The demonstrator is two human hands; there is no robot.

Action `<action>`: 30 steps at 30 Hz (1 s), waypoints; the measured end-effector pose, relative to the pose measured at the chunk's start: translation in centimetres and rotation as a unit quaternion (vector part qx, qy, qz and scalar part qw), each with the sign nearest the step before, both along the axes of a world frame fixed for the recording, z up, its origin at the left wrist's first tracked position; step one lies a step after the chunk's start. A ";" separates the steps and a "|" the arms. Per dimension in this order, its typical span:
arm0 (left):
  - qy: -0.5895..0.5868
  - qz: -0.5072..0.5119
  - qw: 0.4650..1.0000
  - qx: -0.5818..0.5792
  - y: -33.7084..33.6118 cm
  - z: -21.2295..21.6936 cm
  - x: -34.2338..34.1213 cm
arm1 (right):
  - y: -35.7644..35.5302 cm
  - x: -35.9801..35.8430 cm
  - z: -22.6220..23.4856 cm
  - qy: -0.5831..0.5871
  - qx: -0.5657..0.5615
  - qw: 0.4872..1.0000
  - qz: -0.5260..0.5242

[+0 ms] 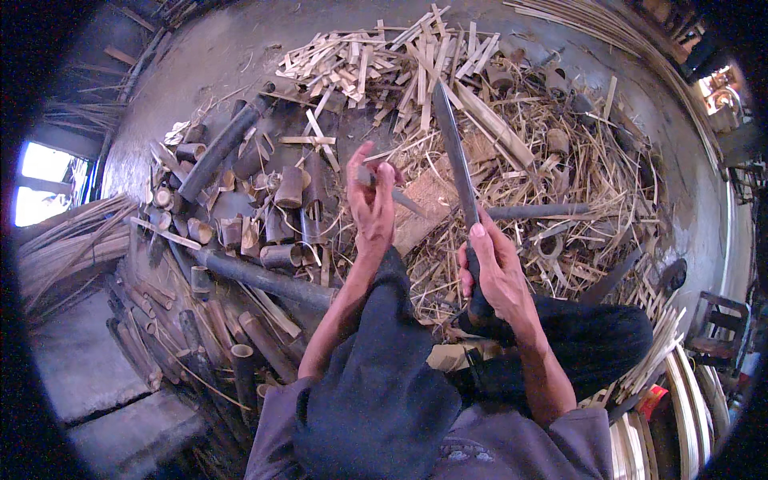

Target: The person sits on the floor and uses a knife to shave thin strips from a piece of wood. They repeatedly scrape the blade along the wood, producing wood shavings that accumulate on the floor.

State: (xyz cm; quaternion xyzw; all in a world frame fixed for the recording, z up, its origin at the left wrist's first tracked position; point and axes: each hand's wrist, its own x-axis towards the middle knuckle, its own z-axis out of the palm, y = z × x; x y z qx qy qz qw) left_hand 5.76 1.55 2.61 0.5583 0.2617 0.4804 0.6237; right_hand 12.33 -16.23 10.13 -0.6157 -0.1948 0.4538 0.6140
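Observation:
My right hand [498,272] grips the dark handle of a long knife [454,148], its blade pointing up and away from me over a heap of bamboo scraps. My left hand [372,200] is raised beside the blade and pinches a thin bamboo sliver [404,200] that slants toward the knife. Both forearms rest over my knees in dark trousers [384,376]. A flat wooden block [428,204] lies on the ground under and between the two hands.
Short cut bamboo tubes [280,216] and long dark bamboo poles [264,276] lie to the left. Pale split strips [384,60] are piled at the top. Shavings [560,184] cover the ground on the right. Bundled strips [688,392] curve along the right edge.

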 end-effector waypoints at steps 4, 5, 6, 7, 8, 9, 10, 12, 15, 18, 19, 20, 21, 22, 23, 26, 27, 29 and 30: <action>-0.167 -0.144 0.975 -0.026 -1.5 -2.3 0.1 | 0.4 -0.8 2.3 0.034 -0.009 0.999 0.027; -0.143 -0.154 0.977 -0.032 -2.0 -2.5 0.1 | 0.5 -0.8 2.5 0.035 -0.016 0.999 0.034; -0.120 -0.164 0.978 -0.038 -2.4 -2.6 0.1 | 0.6 -1.0 2.9 0.038 -0.014 0.999 0.034; -0.097 -0.174 0.979 -0.044 -2.9 -2.6 0.1 | 0.6 -1.0 2.9 0.040 -0.022 0.998 0.040; 0.005 -0.156 0.987 0.030 -3.3 -1.8 -0.1 | 0.4 -0.9 2.8 0.044 -0.028 0.998 0.044; 0.104 -0.133 0.980 0.105 -3.8 -1.0 -0.3 | 0.3 -0.8 2.7 0.048 -0.035 0.997 0.048; 0.029 -0.167 0.983 0.069 -4.0 -1.0 0.0 | 0.3 -0.9 3.1 0.056 -0.032 0.997 0.044; -0.017 -0.206 0.978 0.032 -4.3 -1.0 -0.2 | 0.0 -1.0 2.8 0.066 -0.032 0.996 0.048; 0.128 -0.160 0.974 0.099 -5.2 0.7 -0.3 | -0.4 -0.9 2.9 0.078 -0.039 0.996 0.037; 0.058 -0.210 0.974 0.056 -4.6 -0.9 -0.1 | -0.3 -1.2 3.4 0.082 -0.039 0.995 0.039; 0.018 -0.230 0.973 0.026 -4.5 -1.2 0.0 | -0.3 -1.2 3.6 0.082 -0.038 0.995 0.040; -0.021 -0.241 0.970 -0.014 -4.6 -1.6 0.1 | -0.2 -1.2 3.7 0.082 -0.041 0.995 0.036; -0.028 -0.244 0.969 -0.020 -4.6 -1.8 0.0 | -0.2 -1.3 3.9 0.082 -0.044 0.995 0.033; -0.036 -0.249 0.967 -0.027 -4.7 -1.7 0.2 | -0.3 -1.3 4.0 0.081 -0.047 0.995 0.027; -0.013 -0.247 0.969 0.000 -4.7 -1.5 0.2 | -0.3 -1.2 4.0 0.077 -0.048 0.996 0.026; 0.010 -0.239 0.970 0.036 -4.6 -1.1 0.4 | -0.5 -1.1 4.1 0.068 -0.051 0.996 0.027; 0.010 -0.237 0.971 0.041 -4.7 -1.1 0.4 | -0.5 -1.1 4.1 0.066 -0.052 0.996 0.027; -0.006 -0.237 0.971 0.028 -4.9 -0.6 0.6 | -0.4 -1.1 4.1 0.066 -0.057 0.996 0.021; -0.014 -0.242 0.970 0.021 -4.9 -0.6 0.6 | -0.4 -1.2 4.2 0.068 -0.060 0.996 0.017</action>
